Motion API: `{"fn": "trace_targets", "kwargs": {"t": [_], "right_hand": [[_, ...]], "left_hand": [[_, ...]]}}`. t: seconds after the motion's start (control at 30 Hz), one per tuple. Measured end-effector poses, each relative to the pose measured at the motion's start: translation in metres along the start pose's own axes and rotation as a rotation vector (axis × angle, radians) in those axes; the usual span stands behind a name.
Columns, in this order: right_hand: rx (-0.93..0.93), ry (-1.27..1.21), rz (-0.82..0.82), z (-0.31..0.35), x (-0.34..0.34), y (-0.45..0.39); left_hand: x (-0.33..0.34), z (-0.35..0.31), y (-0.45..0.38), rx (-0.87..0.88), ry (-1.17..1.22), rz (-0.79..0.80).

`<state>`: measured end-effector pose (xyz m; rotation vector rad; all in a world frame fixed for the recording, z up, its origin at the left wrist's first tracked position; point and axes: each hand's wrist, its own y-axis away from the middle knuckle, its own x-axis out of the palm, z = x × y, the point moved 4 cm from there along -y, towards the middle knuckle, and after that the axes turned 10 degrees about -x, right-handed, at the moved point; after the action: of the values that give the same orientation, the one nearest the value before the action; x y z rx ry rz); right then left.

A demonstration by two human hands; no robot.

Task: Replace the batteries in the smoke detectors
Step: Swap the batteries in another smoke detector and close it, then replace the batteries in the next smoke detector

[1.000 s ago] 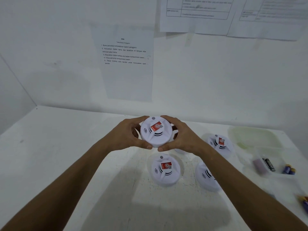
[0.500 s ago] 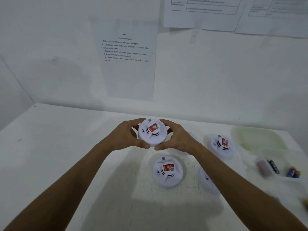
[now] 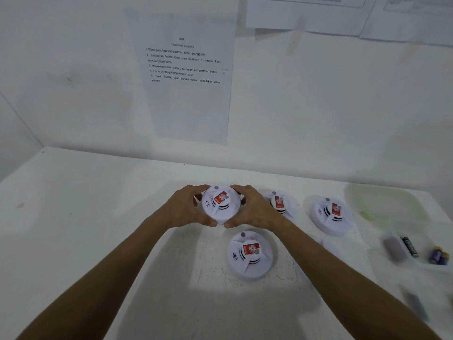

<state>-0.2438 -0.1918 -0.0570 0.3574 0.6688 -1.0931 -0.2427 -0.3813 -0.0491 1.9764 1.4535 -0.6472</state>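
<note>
With our left hand (image 3: pixel 182 209) and right hand (image 3: pixel 253 209) curled around the smoke detector (image 3: pixel 220 204) held above the table (image 3: pixel 73 217), we risk it slipping onto the detector below (image 3: pixel 249 255) if an uneven twist breaks our grip.

A white bench (image 3: pixel 73 229) is seen filling the lower half of the frame, its surface scuffed at the centre; three white smoke detectors are found lying on it: one (image 3: pixel 250 255) at lower centre, one (image 3: pixel 331 214) right of centre, and one (image 3: pixel 279 204) between them, partly hidden behind a wrist; at the right edge a black battery (image 3: pixel 409 246), a blurred purplish object (image 3: pixel 393 247) and a blue battery pair (image 3: pixel 438 255) are seen lying near one another; a pale translucent lid (image 3: pixel 384 204) is placed at the upper right of the bench.
</note>
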Motion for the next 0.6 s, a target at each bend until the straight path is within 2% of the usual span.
{"fn": "trace_targets", "kwargs": {"t": [0.1,0.43,0.53,0.6], "right_hand": [[0.010,0.042,0.037,-0.004,0.007,-0.004],[0.007,0.035,-0.020,-0.008,0.020,-0.009],[0.031,0.051,0.017,-0.010,0.023,-0.010],[0.043,0.054,0.042,-0.008,0.022,-0.008]], "left_hand": [[0.001,0.002,0.000,-0.009,-0.041,0.016],[-0.001,0.016,-0.002,-0.093,-0.097,0.038],[-0.003,0.017,-0.001,-0.159,-0.131,0.057],[-0.004,0.013,0.003,-0.120,-0.136,0.061]]}}
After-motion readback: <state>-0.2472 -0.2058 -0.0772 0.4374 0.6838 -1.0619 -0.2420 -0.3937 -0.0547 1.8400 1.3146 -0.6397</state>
